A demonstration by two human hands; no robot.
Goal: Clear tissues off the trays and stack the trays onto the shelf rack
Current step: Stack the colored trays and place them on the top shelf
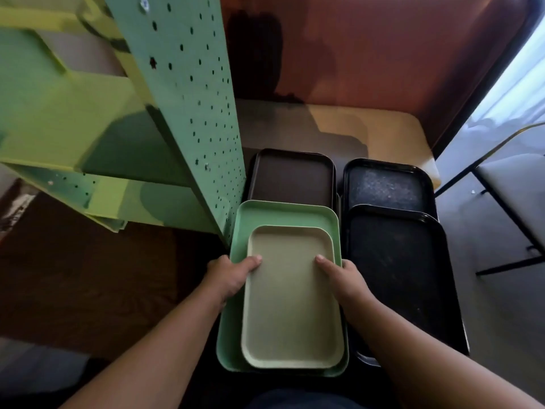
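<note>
Between the two hands, in the head view, a beige tray (292,299) lies nested inside a larger mint-green tray (283,214), its long sides running away from the person. The left hand (231,276) grips the beige tray's left edge near the far corner, thumb laid on the inner surface and the fingers (219,262) curled down over the rim of the green tray, so both trays seem to be taken together, though what lies under the rim cannot be seen. The right hand (343,276) mirrors it on the right edge, its thumb on the beige surface and its fingers wrapped out of sight below the rim.

Just beyond the fingertips, past the far end of the green tray, a dark brown tray (292,175) lies on the desk (383,128). Right of the right hand, a black tray (398,276) lies close alongside the green one, and farther out a second, speckled black tray (386,184) is partly covered by it. Left of the left hand and beyond it stands the green shelf rack (188,113), its perforated side panel nearly touching the green tray's far left corner; its shelves reach away to the left. Far to the right, well clear of the hands, a chair (507,184) with a dark metal frame stands on the floor.
</note>
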